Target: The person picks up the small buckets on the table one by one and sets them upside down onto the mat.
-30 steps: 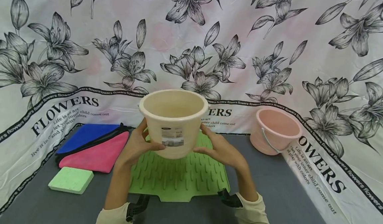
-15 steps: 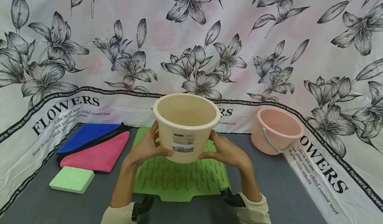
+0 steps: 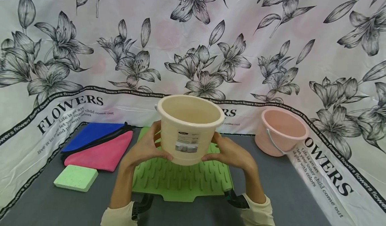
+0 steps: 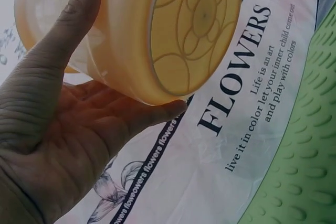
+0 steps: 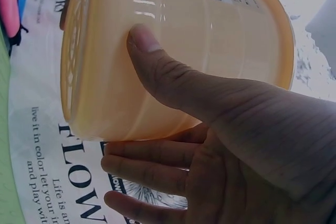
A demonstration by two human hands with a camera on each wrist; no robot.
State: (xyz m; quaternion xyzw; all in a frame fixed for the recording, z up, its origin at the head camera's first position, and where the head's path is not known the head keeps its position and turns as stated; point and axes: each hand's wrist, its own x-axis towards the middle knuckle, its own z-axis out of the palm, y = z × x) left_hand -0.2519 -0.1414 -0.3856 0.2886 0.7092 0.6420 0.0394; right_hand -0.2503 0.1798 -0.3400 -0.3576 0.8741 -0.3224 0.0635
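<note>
A cream plastic bucket (image 3: 169, 140) with a printed label (image 3: 187, 141) hangs in the air over the green ridged mat (image 3: 181, 185), mouth up in the head view. My left hand (image 3: 144, 151) holds its left side, thumb on the front and fingers round behind. On the opposite side my right hand (image 3: 235, 153) grips it likewise; the right wrist view has the thumb (image 5: 149, 51) pressed to the wall and the fingers under and behind. A round flower pattern shows on the bucket's base (image 4: 202, 30) in the left wrist view.
Left on the grey tabletop (image 3: 102, 199) lie a blue cloth (image 3: 87, 135) and a pink one (image 3: 102, 155), both dark-edged, with a pale green sponge (image 3: 76, 177) in front. A pink bucket (image 3: 280, 132) stands at the right rear, by the flower-printed backdrop (image 3: 144, 115).
Both hands have carried the cream bucket to the right and slightly down, mostly in the first half second. Its label now sits slightly more tilted, and the whole head view has shifted a little.
</note>
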